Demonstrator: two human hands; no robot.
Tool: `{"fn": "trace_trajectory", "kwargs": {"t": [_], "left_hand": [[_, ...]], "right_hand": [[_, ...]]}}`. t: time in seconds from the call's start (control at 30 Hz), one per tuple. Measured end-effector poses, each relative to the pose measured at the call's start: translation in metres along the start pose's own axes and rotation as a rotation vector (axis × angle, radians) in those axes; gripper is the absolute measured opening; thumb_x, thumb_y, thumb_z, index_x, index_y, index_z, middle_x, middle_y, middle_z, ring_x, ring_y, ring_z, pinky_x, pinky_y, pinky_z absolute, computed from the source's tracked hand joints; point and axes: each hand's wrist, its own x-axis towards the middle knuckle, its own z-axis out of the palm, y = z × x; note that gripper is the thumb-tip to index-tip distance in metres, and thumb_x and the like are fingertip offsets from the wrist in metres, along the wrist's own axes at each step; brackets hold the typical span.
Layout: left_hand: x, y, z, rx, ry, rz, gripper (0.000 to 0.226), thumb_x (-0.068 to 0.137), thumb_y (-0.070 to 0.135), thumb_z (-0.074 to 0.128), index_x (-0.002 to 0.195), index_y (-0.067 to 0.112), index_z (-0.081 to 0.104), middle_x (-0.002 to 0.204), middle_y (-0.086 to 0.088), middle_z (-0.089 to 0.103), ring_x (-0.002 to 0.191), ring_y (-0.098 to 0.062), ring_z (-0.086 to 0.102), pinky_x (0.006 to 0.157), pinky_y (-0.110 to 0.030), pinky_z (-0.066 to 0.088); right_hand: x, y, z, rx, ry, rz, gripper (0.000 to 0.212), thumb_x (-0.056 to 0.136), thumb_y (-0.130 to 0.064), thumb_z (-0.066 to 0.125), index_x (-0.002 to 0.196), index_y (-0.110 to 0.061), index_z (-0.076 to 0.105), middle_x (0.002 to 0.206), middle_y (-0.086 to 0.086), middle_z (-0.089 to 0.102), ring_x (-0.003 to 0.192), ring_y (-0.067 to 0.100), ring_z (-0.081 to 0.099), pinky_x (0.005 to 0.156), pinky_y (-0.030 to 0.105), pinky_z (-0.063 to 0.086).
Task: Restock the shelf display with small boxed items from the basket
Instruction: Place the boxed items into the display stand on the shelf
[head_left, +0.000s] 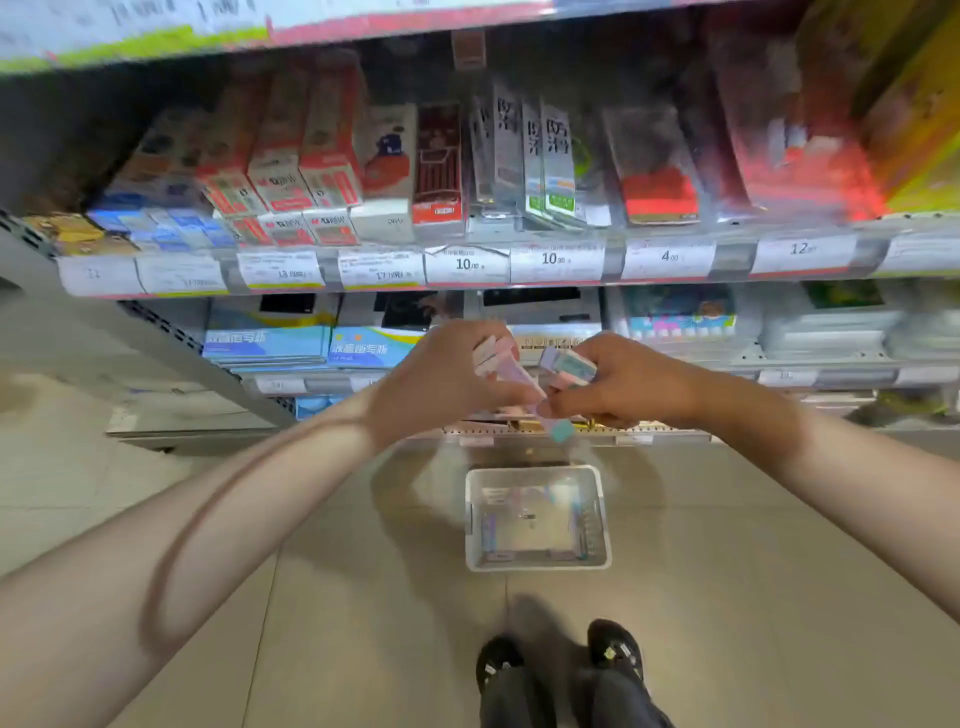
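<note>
Shop shelves (467, 270) ahead — my left hand (441, 379) grips pink boxes (493, 358), right hand (623, 384) pinches a teal box (571, 364) — white basket (537, 564) below.

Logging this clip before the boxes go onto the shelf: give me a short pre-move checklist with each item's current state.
1. Left hand holds pink boxes: ok.
2. Right hand holds pale green box: ok.
3. Grip secure: cannot tell; a teal-ended box hangs low between the hands, motion blur.
4. Basket on the floor directly below the hands, would catch a drop: ok.
5. Free slot on the shelf: cannot tell; the hands cover the row behind them.
6. Stock left in basket: cannot tell, contents blurred.
</note>
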Motion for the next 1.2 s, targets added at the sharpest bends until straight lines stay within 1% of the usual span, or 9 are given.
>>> {"fn": "trace_trajectory", "kwargs": {"t": [0.1, 0.27, 0.4, 0.47, 0.53, 0.73, 0.87, 0.97, 1.2], "left_hand": [[-0.014, 0.053, -0.052, -0.003, -0.041, 0.038, 0.034, 0.069, 0.025, 0.079, 0.067, 0.000, 0.056, 0.065, -0.016, 0.053, 0.058, -0.014, 0.039, 0.059, -0.028, 0.034], [-0.040, 0.135, -0.126, 0.104, -0.135, 0.120, 0.051, 0.068, 0.029, 0.081, 0.046, 0.021, 0.035, 0.052, 0.006, 0.035, 0.047, -0.008, 0.027, 0.045, -0.017, 0.023], [-0.059, 0.178, -0.170, 0.185, -0.213, 0.139, 0.014, 0.075, 0.021, 0.076, 0.074, 0.013, 0.065, 0.065, -0.007, 0.059, 0.051, -0.001, 0.042, 0.049, -0.016, 0.033], [-0.069, 0.197, -0.186, 0.148, -0.220, 0.125, 0.014, 0.079, 0.014, 0.072, 0.084, 0.005, 0.064, 0.059, -0.004, 0.054, 0.042, -0.001, 0.042, 0.043, -0.010, 0.032], [-0.078, 0.212, -0.198, 0.131, -0.188, 0.103, 0.013, 0.080, 0.011, 0.070, 0.080, 0.010, 0.056, 0.054, 0.005, 0.045, 0.034, 0.001, 0.041, 0.037, -0.008, 0.027], [-0.098, 0.229, -0.222, -0.079, 0.028, 0.063, 0.012, 0.078, 0.009, 0.069, 0.073, 0.004, 0.058, 0.062, -0.011, 0.048, 0.038, -0.010, 0.035, 0.041, -0.019, 0.026], [-0.107, 0.243, -0.229, -0.200, 0.103, 0.093, 0.014, 0.074, 0.004, 0.070, 0.073, 0.001, 0.056, 0.062, -0.013, 0.043, 0.038, -0.012, 0.027, 0.039, -0.016, 0.021], [-0.108, 0.258, -0.232, -0.218, 0.079, 0.135, 0.014, 0.075, 0.003, 0.070, 0.072, 0.001, 0.056, 0.054, -0.005, 0.045, 0.037, -0.011, 0.027, 0.038, -0.016, 0.022], [-0.093, 0.290, -0.229, -0.235, 0.067, 0.224, 0.022, 0.078, 0.004, 0.068, 0.064, 0.010, 0.052, 0.049, 0.001, 0.042, 0.036, -0.010, 0.028, 0.037, -0.015, 0.023]], "right_hand": [[-0.036, -0.060, -0.025, -0.064, -0.005, -0.059, 0.022, 0.075, -0.012, 0.072, 0.060, -0.009, 0.056, 0.041, -0.004, 0.043, 0.032, 0.007, 0.035, 0.035, 0.015, 0.028], [-0.084, -0.147, -0.062, -0.207, -0.012, -0.144, 0.028, 0.077, -0.016, 0.071, 0.059, -0.003, 0.053, 0.044, -0.003, 0.040, 0.034, 0.007, 0.032, 0.035, 0.016, 0.027], [-0.113, -0.200, -0.084, -0.198, 0.045, -0.230, 0.030, 0.076, -0.016, 0.073, 0.055, -0.010, 0.052, 0.043, -0.003, 0.043, 0.036, 0.007, 0.034, 0.038, 0.017, 0.027], [-0.127, -0.222, -0.091, -0.215, 0.082, -0.266, 0.029, 0.075, -0.015, 0.073, 0.053, -0.014, 0.054, 0.041, -0.007, 0.042, 0.035, 0.004, 0.033, 0.038, 0.014, 0.026], [-0.140, -0.242, -0.098, -0.235, 0.176, -0.295, 0.026, 0.076, -0.018, 0.073, 0.057, -0.011, 0.056, 0.040, -0.008, 0.043, 0.034, 0.002, 0.034, 0.037, 0.012, 0.026], [-0.175, -0.275, -0.114, 0.012, 0.568, -0.410, 0.026, 0.080, -0.027, 0.068, 0.059, -0.019, 0.054, 0.052, 0.000, 0.055, 0.032, 0.006, 0.030, 0.037, 0.014, 0.023], [-0.195, -0.288, -0.109, 0.053, 0.578, -0.470, 0.013, 0.080, -0.023, 0.068, 0.080, -0.011, 0.067, 0.048, -0.009, 0.051, 0.034, 0.006, 0.027, 0.039, 0.015, 0.022], [-0.200, -0.299, -0.107, 0.075, 0.597, -0.520, 0.019, 0.078, -0.020, 0.070, 0.095, -0.011, 0.069, 0.062, 0.000, 0.056, 0.034, 0.003, 0.030, 0.036, 0.014, 0.025], [-0.201, -0.315, -0.117, -0.048, 0.609, -0.621, 0.022, 0.078, -0.013, 0.070, 0.100, -0.011, 0.068, 0.068, -0.005, 0.056, 0.060, 0.007, 0.048, 0.056, 0.019, 0.037]]}}
